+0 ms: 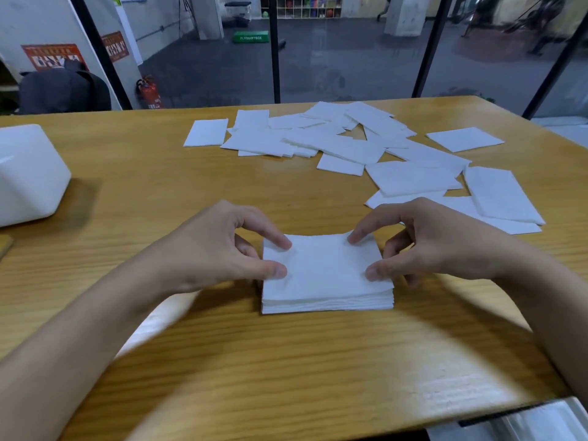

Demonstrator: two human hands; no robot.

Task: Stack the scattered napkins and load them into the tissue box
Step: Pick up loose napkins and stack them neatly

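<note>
The left hand (219,249) and right hand (429,243) each pinch a side of the stack (324,278) on the table (286,361); loose napkins (334,144) lie beyond.

White napkins (327,275) and a white box (30,173) lie on the tan, wood-grained desk (286,361); behind it, a red extinguisher (149,93).

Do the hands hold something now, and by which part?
The left hand holds the napkin stack at its left edge, the right hand at its right edge.
</note>
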